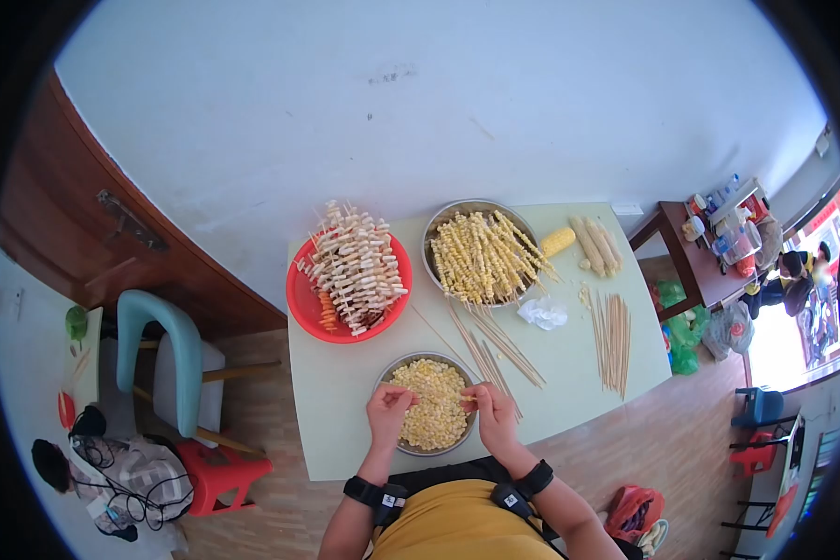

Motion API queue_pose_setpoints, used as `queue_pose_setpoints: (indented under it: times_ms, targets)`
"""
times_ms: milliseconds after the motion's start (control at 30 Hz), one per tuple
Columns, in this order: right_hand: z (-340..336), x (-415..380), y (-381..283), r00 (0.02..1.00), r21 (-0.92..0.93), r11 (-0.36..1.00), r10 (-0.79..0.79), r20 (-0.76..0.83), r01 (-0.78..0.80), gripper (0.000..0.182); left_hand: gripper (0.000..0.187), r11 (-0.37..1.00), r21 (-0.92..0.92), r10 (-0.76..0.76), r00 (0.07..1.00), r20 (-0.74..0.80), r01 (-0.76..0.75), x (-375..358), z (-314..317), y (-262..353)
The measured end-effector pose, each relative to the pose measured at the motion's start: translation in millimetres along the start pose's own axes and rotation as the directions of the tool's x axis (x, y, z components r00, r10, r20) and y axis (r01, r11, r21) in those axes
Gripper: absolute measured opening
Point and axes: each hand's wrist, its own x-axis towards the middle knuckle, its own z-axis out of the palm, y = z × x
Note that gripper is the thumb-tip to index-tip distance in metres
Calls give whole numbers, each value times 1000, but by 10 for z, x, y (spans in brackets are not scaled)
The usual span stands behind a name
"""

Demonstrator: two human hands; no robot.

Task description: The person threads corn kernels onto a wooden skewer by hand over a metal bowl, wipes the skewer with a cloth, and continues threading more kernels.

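Note:
A metal bowl of loose corn kernels [431, 403] stands at the table's near edge. Over its left rim, my left hand [389, 411] has its fingers pinched together; whatever they may hold is too small to name. At the right rim my right hand [491, 413] is closed on a thin skewer [468, 399] that points over the kernels. Behind the bowl, wooden skewers [485, 350] lie loose on the table. Farther back, a larger metal bowl holds many skewers threaded with corn kernels [483, 254].
A red basin [301, 313] with pale skewered food stands back left. Right of the large bowl are a corn cob [558, 242], pale cobs [597, 245], crumpled plastic [542, 313] and more skewers [612, 343]. A person [793, 266] is at the far right.

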Motion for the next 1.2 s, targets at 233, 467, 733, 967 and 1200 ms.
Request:
queue_pose_setpoints:
  times_ms: [233,467,733,967,1200]
  targets:
    - [103,36,52,982,55,981,189,-15,-188,28,10,998,53,16,884,467,-46,-201,411,302]
    - [-104,64,240,968,138,971,215,-128,-197,24,14,981,193,-48,949,313,-14,-121,222,250]
    - [-354,82,-19,991,-325,945,4,-137,-48,22,29,363,912,-72,970,230,-190,13,-378,-217]
    - [-9,217,-122,975,-509,833,-162,149,216,18,37,291,907,-52,941,334,-305,78,-195,-192]
    - [319,321,-37,988,-294,956,42,147,3,13,23,549,834,-211,956,204,-57,194,-277,-524]
